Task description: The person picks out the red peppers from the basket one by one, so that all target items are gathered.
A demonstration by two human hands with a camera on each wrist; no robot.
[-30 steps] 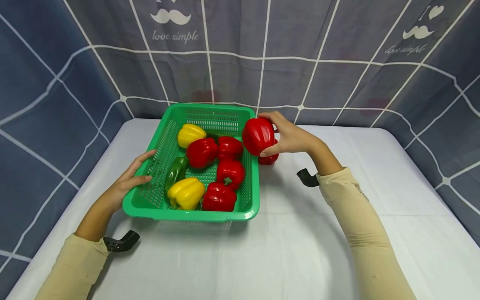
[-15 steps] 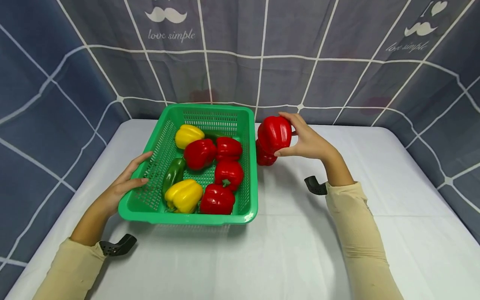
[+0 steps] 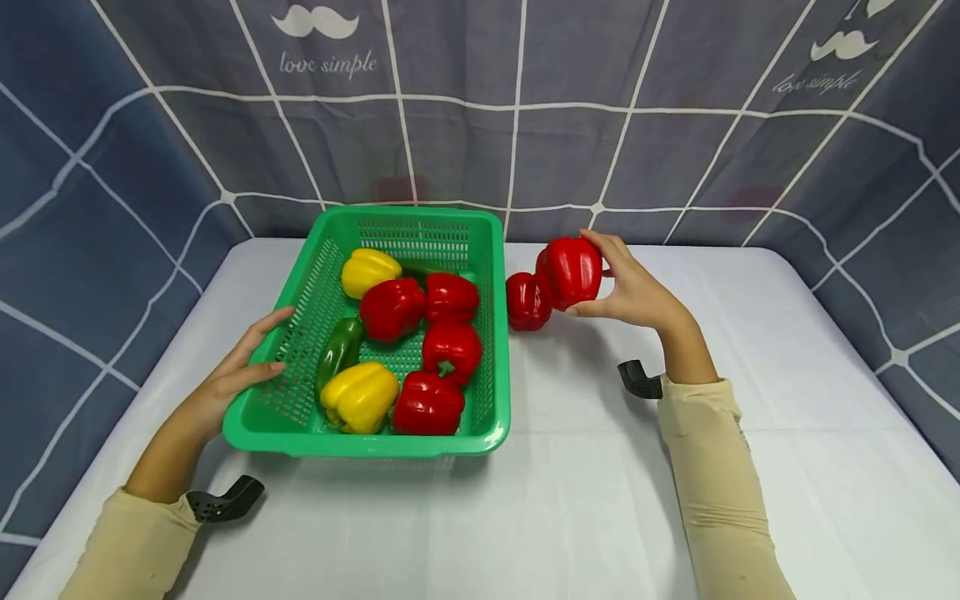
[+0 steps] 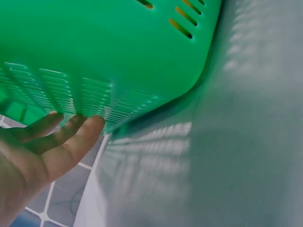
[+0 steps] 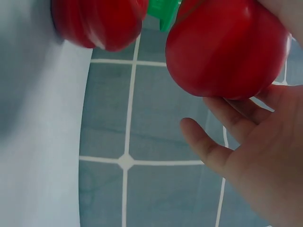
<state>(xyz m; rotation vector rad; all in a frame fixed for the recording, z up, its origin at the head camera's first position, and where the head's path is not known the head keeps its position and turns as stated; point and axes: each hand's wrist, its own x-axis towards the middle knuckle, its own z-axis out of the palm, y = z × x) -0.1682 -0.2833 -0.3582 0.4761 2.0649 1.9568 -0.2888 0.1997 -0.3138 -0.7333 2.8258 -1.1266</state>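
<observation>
My right hand (image 3: 637, 287) grips a red bell pepper (image 3: 570, 271) between thumb and fingers, right of the basket. In the right wrist view, this pepper (image 5: 227, 52) has some fingers beneath it. Beside it a second red bell pepper (image 3: 527, 302) sits against the basket's right side. My left hand (image 3: 225, 379) rests at the left side of the green plastic basket (image 3: 495, 333), thumb and forefinger over the rim. Fingertips touch its slotted outer wall (image 4: 94, 94) in the left wrist view.
Inside the basket lie several red bell peppers (image 3: 452, 350), two yellow bell peppers (image 3: 360, 397) and a long green pepper (image 3: 341, 350); another green one (image 3: 422, 268) is partly hidden. A white cloth (image 3: 585, 508) covers the table. Grey checked curtains (image 3: 570, 158) stand behind and at the sides.
My right hand has carried the red bell pepper rightward, away from the basket's rim and past the second red pepper, which shows more fully. The left hand stays at the basket.
</observation>
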